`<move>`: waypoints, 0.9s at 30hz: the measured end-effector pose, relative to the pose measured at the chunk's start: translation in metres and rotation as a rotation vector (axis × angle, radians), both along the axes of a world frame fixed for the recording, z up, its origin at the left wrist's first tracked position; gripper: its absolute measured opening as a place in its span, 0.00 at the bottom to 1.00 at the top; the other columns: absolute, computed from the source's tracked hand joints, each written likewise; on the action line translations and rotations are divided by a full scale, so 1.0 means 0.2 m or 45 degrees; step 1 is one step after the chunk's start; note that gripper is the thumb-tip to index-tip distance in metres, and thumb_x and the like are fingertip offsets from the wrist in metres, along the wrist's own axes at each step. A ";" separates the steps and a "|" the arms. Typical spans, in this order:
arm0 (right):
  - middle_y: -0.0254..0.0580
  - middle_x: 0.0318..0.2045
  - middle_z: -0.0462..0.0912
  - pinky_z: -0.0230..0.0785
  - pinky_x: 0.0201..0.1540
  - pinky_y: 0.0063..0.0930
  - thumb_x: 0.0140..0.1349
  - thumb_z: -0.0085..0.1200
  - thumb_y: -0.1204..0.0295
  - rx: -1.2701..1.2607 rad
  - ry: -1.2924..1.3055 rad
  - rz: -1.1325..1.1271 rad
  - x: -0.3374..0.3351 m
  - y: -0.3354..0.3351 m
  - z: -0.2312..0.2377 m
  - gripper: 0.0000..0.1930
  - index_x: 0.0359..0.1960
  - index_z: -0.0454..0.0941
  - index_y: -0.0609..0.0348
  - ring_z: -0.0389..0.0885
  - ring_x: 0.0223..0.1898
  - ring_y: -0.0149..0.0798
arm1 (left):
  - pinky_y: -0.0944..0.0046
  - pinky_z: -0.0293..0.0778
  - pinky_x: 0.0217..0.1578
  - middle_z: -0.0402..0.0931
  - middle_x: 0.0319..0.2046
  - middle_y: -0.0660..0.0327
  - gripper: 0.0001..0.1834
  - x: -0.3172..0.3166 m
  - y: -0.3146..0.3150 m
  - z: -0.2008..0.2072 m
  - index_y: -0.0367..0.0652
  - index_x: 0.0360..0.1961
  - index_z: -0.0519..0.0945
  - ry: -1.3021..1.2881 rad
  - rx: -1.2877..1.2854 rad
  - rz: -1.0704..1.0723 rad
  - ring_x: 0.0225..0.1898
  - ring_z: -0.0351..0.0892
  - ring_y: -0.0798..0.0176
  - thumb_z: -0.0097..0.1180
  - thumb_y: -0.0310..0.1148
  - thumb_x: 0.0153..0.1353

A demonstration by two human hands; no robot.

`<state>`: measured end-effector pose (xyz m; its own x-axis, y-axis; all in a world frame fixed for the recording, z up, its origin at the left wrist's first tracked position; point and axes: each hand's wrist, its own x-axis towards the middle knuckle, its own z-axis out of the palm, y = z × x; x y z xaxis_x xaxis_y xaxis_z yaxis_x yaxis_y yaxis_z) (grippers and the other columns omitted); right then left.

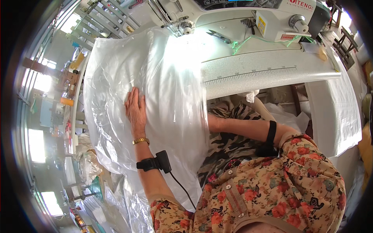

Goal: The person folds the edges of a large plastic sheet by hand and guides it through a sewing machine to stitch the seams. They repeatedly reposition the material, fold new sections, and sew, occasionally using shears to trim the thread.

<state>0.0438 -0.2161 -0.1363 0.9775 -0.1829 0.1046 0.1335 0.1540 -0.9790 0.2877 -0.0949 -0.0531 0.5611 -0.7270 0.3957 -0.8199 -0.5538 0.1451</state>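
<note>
A large sheet of clear, shiny plastic film covers the left part of the sewing table and hangs over its front edge toward my lap. My left hand lies flat on the film, fingers stretched out and pointing away from me. At the film's right edge, my right hand goes beneath it; only the wrist end shows and the fingers are hidden. The film's far edge reaches the needle area of the white sewing machine, where a bright lamp washes out detail.
A pair of thread snips and tangled green thread lie beside the machine. A printed ruler runs along the table's front edge. White folded sheeting hangs at the right. A metal rack stands at the far left.
</note>
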 end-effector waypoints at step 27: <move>0.40 0.52 0.76 0.69 0.56 0.36 0.71 0.43 0.56 0.950 0.080 -0.110 -0.34 0.01 0.04 0.22 0.58 0.67 0.60 0.75 0.53 0.35 | 0.57 0.49 0.69 0.60 0.68 0.62 0.27 0.35 0.02 0.07 0.48 0.66 0.65 0.188 0.108 -0.059 0.70 0.52 0.56 0.41 0.47 0.70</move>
